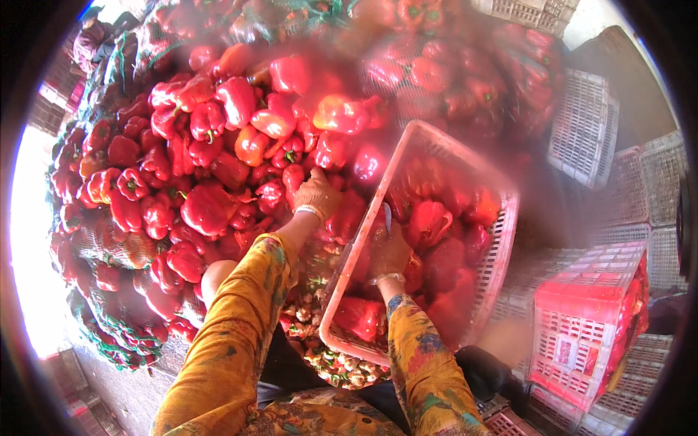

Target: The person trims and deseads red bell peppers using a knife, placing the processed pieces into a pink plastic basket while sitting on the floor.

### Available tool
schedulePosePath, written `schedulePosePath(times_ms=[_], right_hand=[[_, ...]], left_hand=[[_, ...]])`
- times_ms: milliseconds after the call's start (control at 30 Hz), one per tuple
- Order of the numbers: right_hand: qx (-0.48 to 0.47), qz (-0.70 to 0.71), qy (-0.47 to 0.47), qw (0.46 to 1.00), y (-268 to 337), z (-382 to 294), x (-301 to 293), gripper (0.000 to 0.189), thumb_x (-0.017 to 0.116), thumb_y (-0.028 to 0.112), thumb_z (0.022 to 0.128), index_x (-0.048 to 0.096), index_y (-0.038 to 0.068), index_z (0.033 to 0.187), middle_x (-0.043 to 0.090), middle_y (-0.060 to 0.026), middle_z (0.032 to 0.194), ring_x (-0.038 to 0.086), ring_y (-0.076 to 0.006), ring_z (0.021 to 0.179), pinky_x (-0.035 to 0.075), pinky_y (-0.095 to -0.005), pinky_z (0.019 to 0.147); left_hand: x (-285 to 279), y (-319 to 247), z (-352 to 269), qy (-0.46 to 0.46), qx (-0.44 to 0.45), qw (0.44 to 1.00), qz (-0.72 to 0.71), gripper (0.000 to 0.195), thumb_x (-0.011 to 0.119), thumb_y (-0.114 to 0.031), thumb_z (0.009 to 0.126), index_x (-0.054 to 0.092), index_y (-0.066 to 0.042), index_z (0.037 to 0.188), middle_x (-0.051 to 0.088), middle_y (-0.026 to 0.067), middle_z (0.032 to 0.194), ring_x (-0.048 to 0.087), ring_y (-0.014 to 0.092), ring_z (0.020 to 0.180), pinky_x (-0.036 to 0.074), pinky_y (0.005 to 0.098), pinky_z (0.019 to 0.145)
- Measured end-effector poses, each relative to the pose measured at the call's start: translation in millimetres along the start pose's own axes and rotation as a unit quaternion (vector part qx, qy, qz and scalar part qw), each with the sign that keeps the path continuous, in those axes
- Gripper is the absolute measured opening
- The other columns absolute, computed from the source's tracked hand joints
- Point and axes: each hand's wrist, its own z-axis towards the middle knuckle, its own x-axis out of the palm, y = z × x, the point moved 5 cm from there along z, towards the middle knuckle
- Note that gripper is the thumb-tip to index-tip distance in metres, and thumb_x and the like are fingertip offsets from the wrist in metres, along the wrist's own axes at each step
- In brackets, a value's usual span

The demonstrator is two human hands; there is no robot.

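Note:
My left hand [317,195], in a worn glove, reaches into a heap of red bell peppers [209,210]. Its fingertips touch the peppers near the crate; whether they grip one is hidden. Inside a pink plastic crate [353,260], my right hand [390,252] is closed around what looks like a small knife [387,217]; only a narrow blade shows above the fingers. Around that hand lie more red peppers, one of them a pepper with an opened end [429,222]. Haze on the lens blurs the crate's right part.
Pepper cores and stems [349,370] fill a container under the crate. Mesh sacks of peppers [436,76] rise behind the heap. To the right stand a pink crate of peppers [572,327] and a grey-white crate [582,128]. A person [90,41] is at the far upper left.

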Motion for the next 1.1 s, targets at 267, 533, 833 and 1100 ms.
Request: schedulePosePath(times_ms=[267, 533, 833, 1100], right_hand=[[-0.020, 0.047, 0.014, 0.999, -6.3, 6.2, 4.1, 0.038, 0.051, 0.039, 0.099, 0.059, 0.012, 0.124, 0.068, -0.0292, 0.102, 0.062, -0.0516, 0.097, 0.049, -0.0586, 0.082], [-0.170, 0.102, -0.073, 0.977, 28.8, -24.7, -55.6, 0.039, 0.050, 0.039, 0.102, 0.064, 0.004, 0.112, 0.066, -0.0294, 0.087, 0.064, -0.0496, 0.083, 0.048, -0.0548, 0.070], [-0.296, -0.033, 0.032, 0.954, 126.0, -123.8, -125.7, 0.022, 0.058, 0.025, 0.099, 0.062, 0.003, 0.098, 0.062, -0.0234, 0.076, 0.063, -0.0446, 0.074, 0.048, -0.0472, 0.060], [-0.285, -0.049, 0.195, 0.937, 39.1, -158.6, -101.6, 0.029, 0.056, 0.030, 0.100, 0.062, 0.002, 0.094, 0.063, -0.0268, 0.074, 0.064, -0.0454, 0.074, 0.049, -0.0536, 0.062]], left_hand=[[-70.1, 40.7, -47.3, 0.081, 0.087, 0.814, -0.569, 0.049, 0.063, -0.008, 0.083, 0.055, -0.001, 0.130, 0.070, 0.0086, 0.095, 0.068, 0.021, 0.079, 0.056, 0.0331, 0.074], [-99.6, 32.6, -179.1, 0.187, 0.104, 0.487, -0.847, 0.037, 0.062, -0.015, 0.082, 0.059, -0.005, 0.117, 0.063, 0.0091, 0.107, 0.064, 0.026, 0.093, 0.056, 0.0407, 0.084], [-113.3, 0.5, -219.9, 0.103, 0.225, 0.690, -0.680, 0.076, 0.063, -0.017, 0.068, 0.046, 0.000, 0.141, 0.059, 0.0106, 0.126, 0.059, 0.021, 0.113, 0.049, 0.0339, 0.098], [-104.8, 2.5, -213.6, 0.107, 0.136, 0.602, -0.779, 0.057, 0.055, 0.000, 0.083, 0.048, -0.005, 0.139, 0.062, 0.0072, 0.115, 0.063, 0.018, 0.096, 0.055, 0.0295, 0.084]])
